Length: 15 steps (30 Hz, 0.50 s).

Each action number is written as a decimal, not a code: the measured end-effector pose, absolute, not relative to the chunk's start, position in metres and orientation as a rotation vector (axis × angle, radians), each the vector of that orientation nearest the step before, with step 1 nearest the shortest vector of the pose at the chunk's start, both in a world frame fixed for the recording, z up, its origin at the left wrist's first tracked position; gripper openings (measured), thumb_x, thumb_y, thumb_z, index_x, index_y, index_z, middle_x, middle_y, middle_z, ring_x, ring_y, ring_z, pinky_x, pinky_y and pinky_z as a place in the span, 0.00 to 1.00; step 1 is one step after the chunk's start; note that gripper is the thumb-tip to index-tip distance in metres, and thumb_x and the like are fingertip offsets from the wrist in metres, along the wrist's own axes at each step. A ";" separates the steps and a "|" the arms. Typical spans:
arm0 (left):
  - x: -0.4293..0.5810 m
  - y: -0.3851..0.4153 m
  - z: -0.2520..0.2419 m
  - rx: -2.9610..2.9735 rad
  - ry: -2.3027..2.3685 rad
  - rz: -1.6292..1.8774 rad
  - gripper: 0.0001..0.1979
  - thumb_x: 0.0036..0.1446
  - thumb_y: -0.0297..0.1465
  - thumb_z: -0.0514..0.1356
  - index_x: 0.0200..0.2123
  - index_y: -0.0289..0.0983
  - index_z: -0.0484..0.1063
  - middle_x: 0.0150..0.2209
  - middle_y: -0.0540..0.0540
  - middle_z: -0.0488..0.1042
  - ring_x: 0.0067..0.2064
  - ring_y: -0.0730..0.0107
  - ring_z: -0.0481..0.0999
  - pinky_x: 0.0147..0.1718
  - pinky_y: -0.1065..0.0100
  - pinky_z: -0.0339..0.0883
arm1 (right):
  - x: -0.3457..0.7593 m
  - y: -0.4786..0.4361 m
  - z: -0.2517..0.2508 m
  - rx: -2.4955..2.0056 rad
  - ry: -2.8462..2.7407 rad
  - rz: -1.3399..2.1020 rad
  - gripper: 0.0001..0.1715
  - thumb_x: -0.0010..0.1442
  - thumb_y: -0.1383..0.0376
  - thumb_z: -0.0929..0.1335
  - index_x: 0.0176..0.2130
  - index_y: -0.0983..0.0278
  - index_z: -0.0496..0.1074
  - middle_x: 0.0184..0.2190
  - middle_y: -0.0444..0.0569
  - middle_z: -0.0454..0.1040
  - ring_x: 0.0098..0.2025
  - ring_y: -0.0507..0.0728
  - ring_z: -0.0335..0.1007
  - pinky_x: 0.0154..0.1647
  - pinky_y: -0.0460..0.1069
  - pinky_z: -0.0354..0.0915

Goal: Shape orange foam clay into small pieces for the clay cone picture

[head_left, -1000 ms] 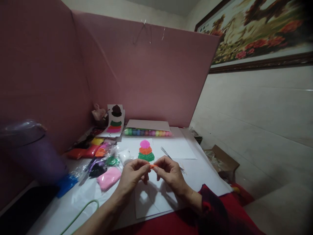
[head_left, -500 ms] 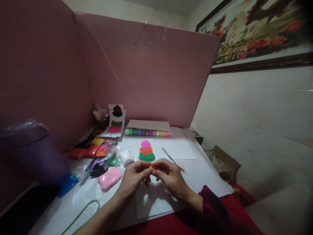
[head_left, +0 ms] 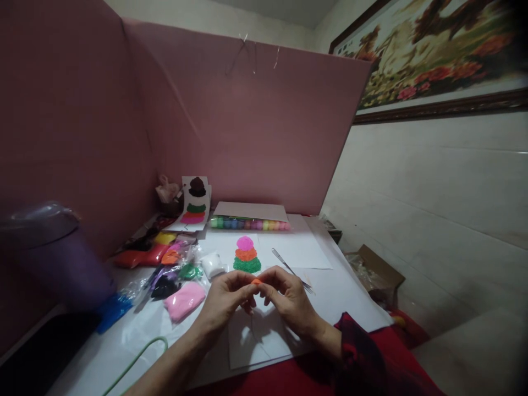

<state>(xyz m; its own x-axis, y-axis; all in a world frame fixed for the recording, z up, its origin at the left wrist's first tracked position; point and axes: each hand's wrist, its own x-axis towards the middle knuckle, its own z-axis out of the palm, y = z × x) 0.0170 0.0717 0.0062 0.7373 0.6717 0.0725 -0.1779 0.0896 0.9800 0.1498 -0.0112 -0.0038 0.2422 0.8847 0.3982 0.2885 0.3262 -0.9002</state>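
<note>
Both hands meet above a white sheet (head_left: 264, 341) at the table's near edge. My left hand (head_left: 225, 300) and my right hand (head_left: 289, 297) pinch a small orange lump of clay (head_left: 256, 281) between their fingertips. Just beyond them lies a card (head_left: 246, 254) bearing a stack of pink, orange and green clay shapes. A metal tool (head_left: 289, 269) rests on the paper to the right of my right hand.
Bags of coloured clay (head_left: 173, 269) lie scattered at the left, with a pink slab (head_left: 184, 301) nearest. A strip of coloured clay tubs (head_left: 247, 224) and a sample card (head_left: 195, 203) stand by the pink partition (head_left: 247, 121). A purple container (head_left: 53, 253) looms left. A cardboard box (head_left: 373, 272) sits beyond the table's right edge.
My hands have drawn closer together around the orange clay and shifted slightly; the lump has been worked between the fingertips. Nothing else on the table has moved.
</note>
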 end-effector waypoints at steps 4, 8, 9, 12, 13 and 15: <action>0.019 0.073 0.005 1.305 0.495 0.704 0.09 0.45 0.33 0.66 0.26 0.32 0.72 0.18 0.51 0.70 0.17 0.76 0.67 0.17 0.73 0.63 | 0.149 -0.009 -0.005 -1.207 -1.270 0.597 0.06 0.57 0.63 0.67 0.33 0.65 0.69 0.25 0.43 0.69 0.25 0.50 0.66 0.24 0.46 0.66; 0.019 0.078 0.002 1.211 0.553 0.826 0.09 0.43 0.32 0.66 0.25 0.32 0.72 0.18 0.51 0.71 0.17 0.78 0.66 0.15 0.75 0.62 | 0.152 -0.004 -0.008 -1.142 -1.135 0.639 0.07 0.56 0.63 0.69 0.31 0.65 0.68 0.23 0.41 0.67 0.22 0.49 0.63 0.21 0.44 0.64; 0.018 0.079 0.002 1.175 0.557 0.850 0.09 0.43 0.32 0.67 0.27 0.32 0.73 0.19 0.51 0.71 0.17 0.78 0.66 0.16 0.75 0.62 | 0.153 -0.003 -0.008 -1.131 -1.103 0.643 0.07 0.55 0.63 0.69 0.32 0.65 0.68 0.23 0.41 0.66 0.22 0.49 0.62 0.21 0.44 0.64; 0.017 0.079 0.003 1.115 0.572 0.867 0.16 0.41 0.32 0.68 0.35 0.32 0.73 0.21 0.49 0.73 0.20 0.75 0.69 0.16 0.73 0.64 | 0.155 -0.001 -0.008 -1.119 -1.064 0.653 0.08 0.55 0.63 0.69 0.34 0.66 0.69 0.24 0.43 0.68 0.25 0.50 0.64 0.22 0.44 0.66; 0.017 0.078 0.003 1.123 0.575 0.853 0.17 0.41 0.33 0.68 0.36 0.32 0.73 0.22 0.48 0.74 0.20 0.74 0.69 0.17 0.73 0.64 | 0.155 -0.001 -0.008 -1.119 -1.072 0.662 0.08 0.55 0.63 0.69 0.34 0.66 0.69 0.26 0.44 0.69 0.27 0.51 0.65 0.23 0.44 0.66; 0.017 0.076 0.004 1.171 0.560 0.813 0.18 0.42 0.33 0.68 0.37 0.31 0.73 0.24 0.48 0.74 0.21 0.74 0.69 0.18 0.72 0.65 | 0.154 -0.003 -0.008 -1.119 -1.098 0.683 0.08 0.55 0.64 0.69 0.36 0.65 0.70 0.30 0.46 0.71 0.29 0.52 0.67 0.25 0.45 0.67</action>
<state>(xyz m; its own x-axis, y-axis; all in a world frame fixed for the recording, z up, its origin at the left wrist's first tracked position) 0.0172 0.0762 0.0038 0.6012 0.7987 0.0248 -0.2618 0.1675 0.9505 0.1538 -0.0025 -0.0081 0.3487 0.8742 0.3381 0.0825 0.3307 -0.9401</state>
